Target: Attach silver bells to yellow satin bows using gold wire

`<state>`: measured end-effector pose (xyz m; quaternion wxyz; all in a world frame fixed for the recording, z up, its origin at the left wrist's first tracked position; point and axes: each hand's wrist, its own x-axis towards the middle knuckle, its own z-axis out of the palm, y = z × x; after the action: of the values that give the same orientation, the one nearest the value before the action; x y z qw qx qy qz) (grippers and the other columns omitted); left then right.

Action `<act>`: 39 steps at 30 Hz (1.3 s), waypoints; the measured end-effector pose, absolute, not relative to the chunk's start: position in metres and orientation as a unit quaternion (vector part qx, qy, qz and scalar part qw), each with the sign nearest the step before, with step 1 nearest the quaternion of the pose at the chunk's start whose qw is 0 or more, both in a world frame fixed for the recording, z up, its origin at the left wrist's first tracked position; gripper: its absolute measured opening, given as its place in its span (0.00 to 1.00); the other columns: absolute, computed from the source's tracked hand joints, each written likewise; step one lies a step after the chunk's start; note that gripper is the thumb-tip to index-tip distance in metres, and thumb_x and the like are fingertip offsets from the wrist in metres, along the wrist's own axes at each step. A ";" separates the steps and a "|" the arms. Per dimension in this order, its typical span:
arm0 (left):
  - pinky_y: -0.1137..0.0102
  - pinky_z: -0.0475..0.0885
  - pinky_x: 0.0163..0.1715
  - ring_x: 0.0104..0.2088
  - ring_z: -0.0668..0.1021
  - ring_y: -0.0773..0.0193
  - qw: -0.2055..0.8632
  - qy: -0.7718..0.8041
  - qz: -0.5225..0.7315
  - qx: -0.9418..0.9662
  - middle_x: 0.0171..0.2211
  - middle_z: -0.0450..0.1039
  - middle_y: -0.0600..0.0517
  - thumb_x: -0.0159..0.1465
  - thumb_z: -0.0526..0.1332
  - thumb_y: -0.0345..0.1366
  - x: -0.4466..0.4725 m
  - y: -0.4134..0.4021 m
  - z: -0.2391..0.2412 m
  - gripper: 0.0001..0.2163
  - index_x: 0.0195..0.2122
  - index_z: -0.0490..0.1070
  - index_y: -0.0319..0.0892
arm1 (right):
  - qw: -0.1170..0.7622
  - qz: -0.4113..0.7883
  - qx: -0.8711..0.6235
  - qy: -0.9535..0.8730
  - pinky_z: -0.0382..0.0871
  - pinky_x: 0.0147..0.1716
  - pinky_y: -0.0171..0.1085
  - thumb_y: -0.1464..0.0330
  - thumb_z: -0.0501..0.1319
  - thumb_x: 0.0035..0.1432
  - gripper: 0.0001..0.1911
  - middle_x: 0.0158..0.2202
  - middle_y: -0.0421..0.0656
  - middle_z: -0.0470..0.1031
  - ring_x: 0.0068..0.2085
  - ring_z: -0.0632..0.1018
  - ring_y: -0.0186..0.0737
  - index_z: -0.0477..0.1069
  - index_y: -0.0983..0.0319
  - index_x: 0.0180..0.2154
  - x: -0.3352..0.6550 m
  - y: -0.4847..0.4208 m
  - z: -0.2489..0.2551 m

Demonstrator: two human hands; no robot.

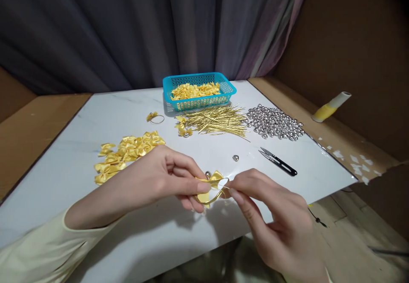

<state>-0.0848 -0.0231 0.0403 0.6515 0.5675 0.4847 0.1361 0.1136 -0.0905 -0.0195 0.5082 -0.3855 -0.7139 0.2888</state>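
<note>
My left hand [159, 176] pinches a small yellow satin bow [213, 182] with a little silver bell on top, just above the near edge of the white table [79, 155]. My right hand [271, 215] meets it from the right, thumb and forefinger pinched on a thin gold wire [220, 195] that curves under the bow. Both hands are closed on this piece, which hides part of the wire.
A pile of yellow bows [126, 153] lies to the left. Behind are a blue basket [228, 88] of yellow pieces, a bundle of gold wires [217, 121], a heap of silver bells [275, 123], black snips [279, 162], one loose bell [235, 158] and a finished bow ring [155, 117].
</note>
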 end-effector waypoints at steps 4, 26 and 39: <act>0.82 0.76 0.25 0.25 0.83 0.67 0.651 0.507 0.146 0.546 0.20 0.81 0.56 0.56 0.70 0.29 -0.081 -0.028 0.050 0.05 0.25 0.81 0.44 | 0.511 0.300 -0.379 -0.710 0.70 0.33 0.36 0.81 0.56 0.62 0.15 0.34 0.43 0.74 0.35 0.75 0.37 0.74 0.59 0.43 0.111 -0.091 -0.024; 0.84 0.73 0.23 0.21 0.82 0.69 0.679 0.500 0.136 0.520 0.19 0.80 0.55 0.57 0.67 0.26 -0.078 -0.027 0.052 0.08 0.24 0.82 0.43 | 0.537 0.343 -0.342 -0.691 0.72 0.33 0.36 0.82 0.58 0.60 0.14 0.33 0.46 0.77 0.35 0.77 0.37 0.78 0.65 0.42 0.117 -0.083 -0.025; 0.84 0.74 0.22 0.20 0.81 0.70 0.693 0.489 0.138 0.511 0.18 0.80 0.55 0.57 0.66 0.25 -0.077 -0.026 0.051 0.09 0.24 0.82 0.43 | 0.543 0.344 -0.328 -0.692 0.72 0.33 0.36 0.84 0.58 0.59 0.13 0.33 0.47 0.77 0.36 0.77 0.38 0.77 0.67 0.42 0.120 -0.081 -0.029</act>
<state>-0.0771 -0.0257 0.0510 0.6928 0.5113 0.4895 0.1378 0.1204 -0.0810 -0.0294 0.5429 -0.3283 -0.6924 0.3437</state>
